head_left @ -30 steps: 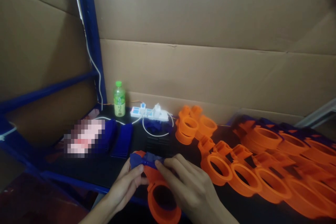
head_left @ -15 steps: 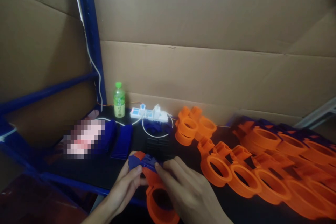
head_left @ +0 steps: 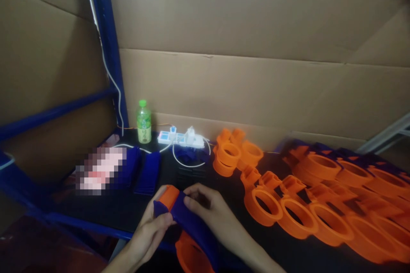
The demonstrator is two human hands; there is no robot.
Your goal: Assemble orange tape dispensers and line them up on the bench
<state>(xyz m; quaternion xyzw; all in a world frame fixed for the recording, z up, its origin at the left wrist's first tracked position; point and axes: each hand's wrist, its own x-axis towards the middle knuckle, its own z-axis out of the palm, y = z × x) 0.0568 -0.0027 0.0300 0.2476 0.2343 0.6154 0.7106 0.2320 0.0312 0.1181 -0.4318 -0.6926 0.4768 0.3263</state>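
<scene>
Between my hands is an orange plastic ring holder (head_left: 192, 252), its round ring low and its clip end (head_left: 169, 197) up. A dark blue strip (head_left: 195, 225) lies over the holder and hides part of it; one short end sticks out on the left. My left hand (head_left: 153, 224) is closed on the holder's clip end, thumb pressing the strip's short end. My right hand (head_left: 216, 211) pinches the strip's edge near the clip with thumb and fingers. Some fingertips are hidden behind the parts.
Rows of orange ring holders (head_left: 296, 218) cover the right side, some with blue strips on top at the back. Stacked blue strips (head_left: 147, 172) lie left of centre. A power strip (head_left: 181, 138) with white cables and a green bottle (head_left: 144, 123) stand by the cardboard wall (head_left: 256, 89).
The blue strip, bunched small at the clip before, is now spread down over the holder toward the ring. My right hand has drawn up and right, and its fingers pinch the strip's edge.
</scene>
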